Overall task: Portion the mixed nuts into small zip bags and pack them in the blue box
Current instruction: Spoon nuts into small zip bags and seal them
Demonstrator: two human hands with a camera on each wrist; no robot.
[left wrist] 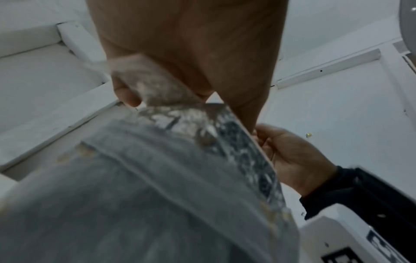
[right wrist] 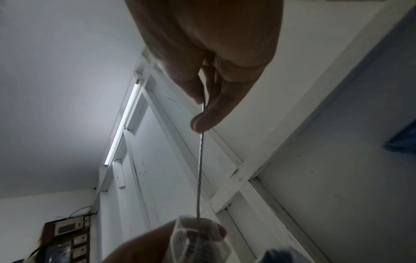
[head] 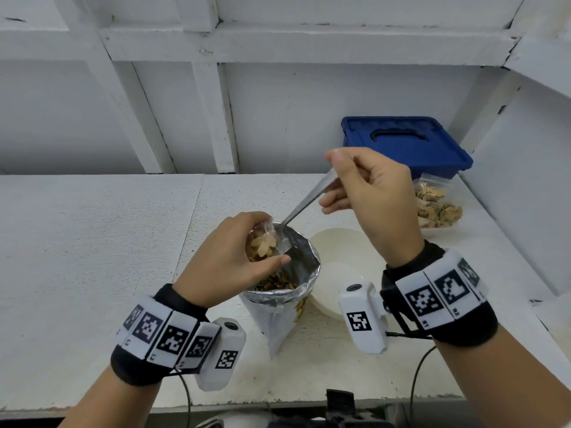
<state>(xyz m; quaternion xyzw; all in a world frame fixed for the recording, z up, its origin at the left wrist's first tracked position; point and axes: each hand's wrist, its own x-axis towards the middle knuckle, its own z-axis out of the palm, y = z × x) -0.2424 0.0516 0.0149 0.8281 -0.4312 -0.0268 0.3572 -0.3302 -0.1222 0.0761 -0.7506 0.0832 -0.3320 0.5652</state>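
Left hand: the left hand (head: pixel 228 257) curls round a small clear plastic zip bag (head: pixel 262 244) partly filled with pale nuts, holding its mouth open over the foil pouch.
Right hand: the right hand (head: pixel 370 193) pinches the upper end of a thin silver metal spoon (head: pixel 306 203) between thumb and fingers; the handle slants down to the left.
Spoon bowl: at the zip bag's mouth, just inside the foil pouch's rim.
Foil pouch: a silver foil stand-up pouch (head: pixel 296 267) of mixed nuts stands open on the white tabletop (head: pixel 92 242), right under the left hand.
Lid: a round white plastic lid (head: pixel 340 257) lies flat just right of the pouch.
Filled bag: a clear zip bag of nuts (head: pixel 435 205) lies on the tabletop in front of the blue box, touching it.
Blue box: a blue plastic box with a handled lid (head: pixel 404 143), shut, at the far right by the wall.
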